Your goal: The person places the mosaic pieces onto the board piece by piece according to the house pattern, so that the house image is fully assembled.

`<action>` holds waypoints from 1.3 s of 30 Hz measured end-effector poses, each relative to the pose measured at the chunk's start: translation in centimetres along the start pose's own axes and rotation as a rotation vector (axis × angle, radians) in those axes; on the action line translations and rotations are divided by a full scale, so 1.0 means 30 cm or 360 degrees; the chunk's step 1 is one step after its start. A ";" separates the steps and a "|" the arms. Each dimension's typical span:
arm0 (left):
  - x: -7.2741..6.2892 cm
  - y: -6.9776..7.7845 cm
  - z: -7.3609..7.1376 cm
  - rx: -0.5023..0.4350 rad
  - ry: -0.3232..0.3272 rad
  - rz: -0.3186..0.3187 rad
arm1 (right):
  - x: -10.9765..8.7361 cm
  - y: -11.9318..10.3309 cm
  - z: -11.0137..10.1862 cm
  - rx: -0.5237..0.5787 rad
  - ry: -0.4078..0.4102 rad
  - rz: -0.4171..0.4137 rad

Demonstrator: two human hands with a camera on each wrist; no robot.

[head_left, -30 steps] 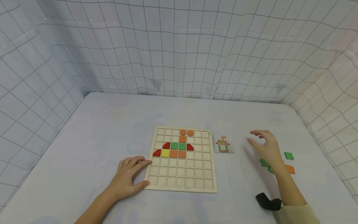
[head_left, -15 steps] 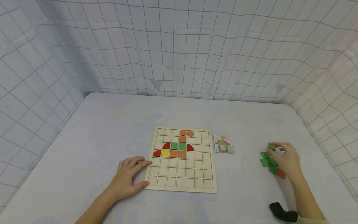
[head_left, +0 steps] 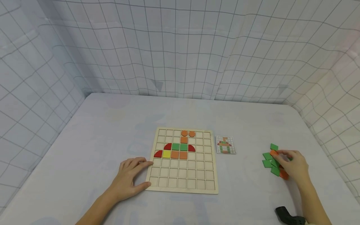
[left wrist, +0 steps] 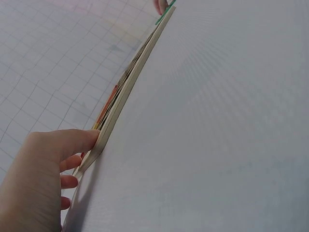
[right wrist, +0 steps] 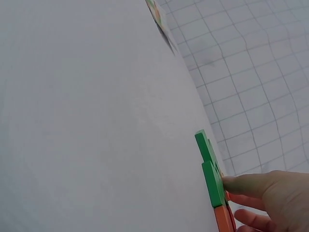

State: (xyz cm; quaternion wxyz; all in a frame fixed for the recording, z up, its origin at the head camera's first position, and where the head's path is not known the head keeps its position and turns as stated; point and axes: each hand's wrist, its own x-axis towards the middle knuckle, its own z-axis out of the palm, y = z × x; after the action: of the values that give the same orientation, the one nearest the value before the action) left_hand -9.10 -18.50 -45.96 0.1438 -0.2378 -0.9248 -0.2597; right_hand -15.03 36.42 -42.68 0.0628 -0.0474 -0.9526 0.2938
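A wooden grid board point(head_left: 182, 181) lies flat, holding red quarter-circles, green, orange and yellow squares, and two orange discs point(head_left: 192, 134). My left hand point(head_left: 130, 178) rests at its left edge, thumb and fingertips touching the rim; the left wrist view shows the thumb point(left wrist: 82, 141) against that edge. Over on the right, my right hand point(head_left: 295, 165) pinches a small orange tile point(head_left: 272, 152) between thumb and fingertips, among a loose pile of green tiles point(head_left: 267, 163). In the right wrist view the thumb point(right wrist: 246, 184) is beside a green tile point(right wrist: 212, 183) that partly hides the fingertips.
A printed pattern card point(head_left: 226, 145) lies just right of the board. One more green tile point(head_left: 274, 146) sits at the pile's far end, and an orange tile point(head_left: 284, 175) at its near end. Gridded white curtains point(head_left: 182, 47) enclose the table point(head_left: 112, 118).
My right hand has travelled right from above the table to the tile pile, touched a green tile, then shifted to an orange one. My left hand has stayed at the board's edge.
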 end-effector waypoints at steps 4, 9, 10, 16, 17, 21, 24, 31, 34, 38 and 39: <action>0.001 0.003 -0.002 -0.0004 0.0000 -0.0002 | 0.003 0.011 -0.009 -0.0032 -0.0066 -0.0002; 0.001 0.003 -0.003 -0.0006 0.0000 -0.0002 | 0.001 0.010 -0.014 -0.0034 -0.0086 -0.0014; 0.000 0.003 -0.002 -0.0005 0.0000 -0.0003 | -0.001 0.009 -0.014 -0.0033 -0.0077 -0.0020; -0.002 0.002 0.000 -0.0002 0.0002 -0.0006 | -0.001 0.013 -0.006 -0.0014 -0.0017 -0.0077; -0.002 0.002 0.000 -0.0002 0.0003 -0.0006 | 0.000 0.015 -0.005 -0.0009 -0.0004 -0.0090; -0.001 0.002 0.000 -0.0004 0.0004 -0.0003 | -0.001 0.019 -0.001 0.0005 0.0033 -0.0121; -0.001 0.001 0.000 -0.0006 0.0006 0.0001 | -0.002 0.017 -0.002 0.0028 0.0031 -0.0110; -0.001 0.001 -0.001 -0.0007 0.0006 0.0003 | 0.010 -0.019 -0.010 0.0015 0.0125 -0.0184; -0.001 0.002 -0.002 -0.0009 0.0003 0.0000 | 0.023 -0.053 -0.006 0.0007 0.0206 -0.0277; 0.000 0.005 -0.004 -0.0013 0.0001 -0.0002 | 0.041 -0.122 0.005 0.0070 0.0261 -0.0430; 0.001 0.005 -0.004 -0.0014 0.0001 -0.0002 | 0.046 -0.141 0.010 0.0087 0.0259 -0.0466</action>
State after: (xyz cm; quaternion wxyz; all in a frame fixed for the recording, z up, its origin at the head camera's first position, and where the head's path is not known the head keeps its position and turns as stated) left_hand -9.02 -18.45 -45.77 0.1429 -0.2377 -0.9238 -0.2639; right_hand -16.67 32.96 -40.41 0.1831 0.0700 -0.9328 0.3025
